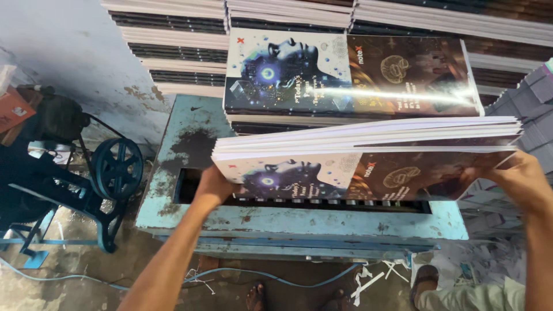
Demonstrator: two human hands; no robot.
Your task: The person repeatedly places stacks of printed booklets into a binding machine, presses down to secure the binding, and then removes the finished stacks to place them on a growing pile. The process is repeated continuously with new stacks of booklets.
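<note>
Both hands, left hand [214,187] and right hand [514,173], grip the ends of a thick bundle of glossy printed notebook covers [368,155] held above the worn blue metal machine surface [299,222], not yet set down, with stacked covers [345,75] waiting behind.

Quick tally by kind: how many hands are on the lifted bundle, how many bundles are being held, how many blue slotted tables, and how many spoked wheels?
Hands on the bundle: 2, left hand and right hand
Held bundle of glossy printed cover sheets: 1
Worn blue metal table with a slot: 1
Dark spoked metal wheel: 1
Total: 5
</note>
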